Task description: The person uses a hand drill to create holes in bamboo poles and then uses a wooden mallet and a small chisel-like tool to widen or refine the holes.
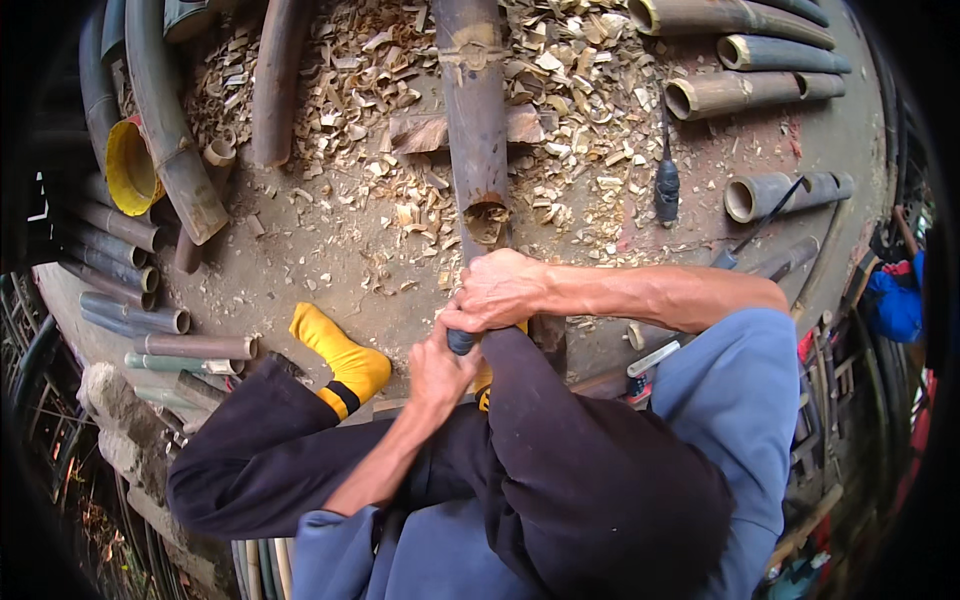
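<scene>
floor (345,240) open left of bamboo rim (487,205); both hands (497,288) seemingly grip handle (461,342)

The pole (477,130) is bamboo, its skin smooth with a faint sheen, its node and cut end rougher. The block (418,133) is coarse, raw wood; the shavings (415,215) look dry and matt. The tool handle (461,341) has a dark, dull finish. The sock (355,362) is soft knit cloth, the trousers (600,470) matt fabric, the stone (115,405) rough and grainy.
</scene>
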{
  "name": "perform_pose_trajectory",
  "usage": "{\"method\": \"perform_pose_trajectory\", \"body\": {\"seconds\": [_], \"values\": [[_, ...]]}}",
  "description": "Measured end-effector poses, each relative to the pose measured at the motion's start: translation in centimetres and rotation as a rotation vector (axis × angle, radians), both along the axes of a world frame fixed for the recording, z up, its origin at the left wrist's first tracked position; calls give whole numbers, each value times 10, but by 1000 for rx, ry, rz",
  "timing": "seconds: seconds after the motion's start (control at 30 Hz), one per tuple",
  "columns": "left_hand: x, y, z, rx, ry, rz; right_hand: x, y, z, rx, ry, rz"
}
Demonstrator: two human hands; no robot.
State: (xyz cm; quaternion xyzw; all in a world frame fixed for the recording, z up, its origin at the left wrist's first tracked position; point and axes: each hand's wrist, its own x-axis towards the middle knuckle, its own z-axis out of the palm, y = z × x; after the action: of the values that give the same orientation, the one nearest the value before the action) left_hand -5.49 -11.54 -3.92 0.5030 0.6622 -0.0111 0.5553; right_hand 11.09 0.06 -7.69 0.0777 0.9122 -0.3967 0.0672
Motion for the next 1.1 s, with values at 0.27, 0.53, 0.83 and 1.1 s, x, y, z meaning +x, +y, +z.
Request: {"method": "perform_pose_trajectory", "body": {"seconds": [0.27, 0.53, 0.83, 1.1], "values": [[14, 56, 40, -23, -20, 308, 35, -7, 81, -7, 555, -1081], [86, 50, 13, -540, -1116, 448, 104, -21, 77, -494, -133, -1368], [141, 102, -14, -780, -1286, 1528, 130, 82, 46, -145, -322, -345], [103, 119, -9, -996, -596, 951, 104, -14, 45, -813, -284, -904]]}}
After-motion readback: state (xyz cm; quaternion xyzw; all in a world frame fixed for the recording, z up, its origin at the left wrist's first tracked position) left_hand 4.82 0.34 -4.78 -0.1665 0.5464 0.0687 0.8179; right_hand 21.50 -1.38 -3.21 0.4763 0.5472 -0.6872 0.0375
